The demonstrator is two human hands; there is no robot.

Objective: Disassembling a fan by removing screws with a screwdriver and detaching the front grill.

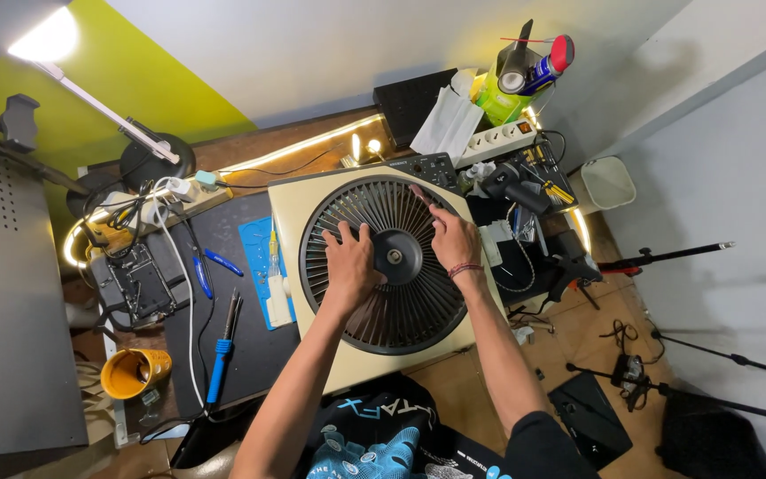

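Both hands (pixel 401 253) flat atop fan grille (pixel 398 306).

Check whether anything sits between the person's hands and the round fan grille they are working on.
Nothing visible does. The left hand lies flat on the dark grille beside its hub, and the right hand rests on the grille's upper right part, fingers on the slats. The tools lie off to the side, clear of the fan's cream frame.

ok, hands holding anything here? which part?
Both rest on the box fan's round dark grille: left hand flat beside the hub, right hand at the upper right, fingertips on the slats. No closed grip visible.
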